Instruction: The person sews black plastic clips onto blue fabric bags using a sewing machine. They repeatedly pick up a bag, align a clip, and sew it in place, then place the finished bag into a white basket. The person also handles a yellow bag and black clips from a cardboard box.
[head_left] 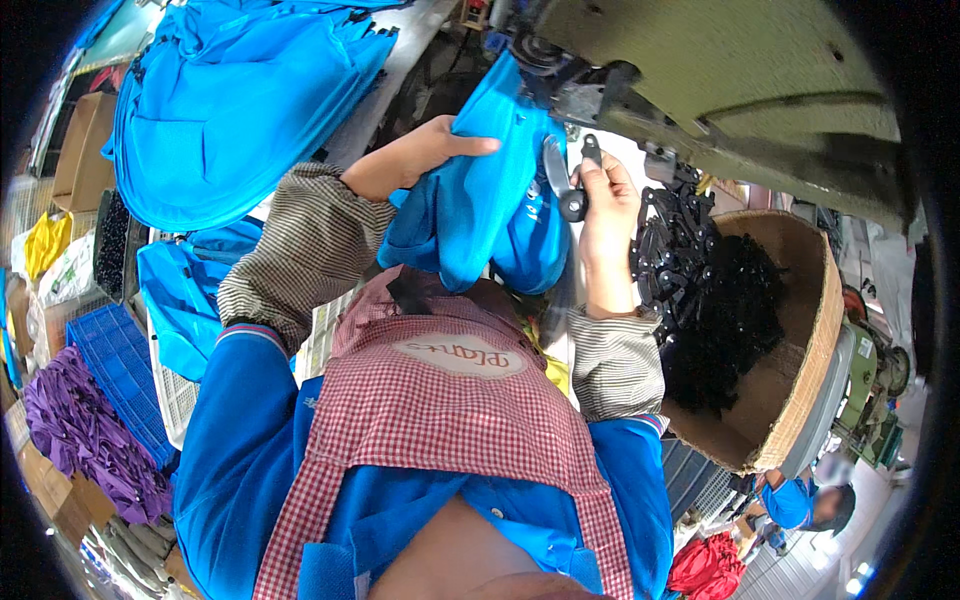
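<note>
My left hand (425, 155) grips a bright blue fabric piece (490, 190) near its upper edge, the thumb lying along the cloth. The piece hangs in folds in front of my apron, its top close to the dark metal head of a machine (545, 55). To its right, my right hand (608, 215) pinches a small black strap with a round snap end (591, 150). A round black part (573, 206) shows beside those fingers. Between hand and cloth is a shiny curved piece (554, 165), whose kind I cannot make out.
On the right, a cardboard box (805, 370) holds many black straps, with more black straps (672, 235) piled beside it. The green machine body (760, 70) overhangs the upper right. Stacked blue fabric (240, 110) lies at upper left. Another person (790, 505) is at lower right.
</note>
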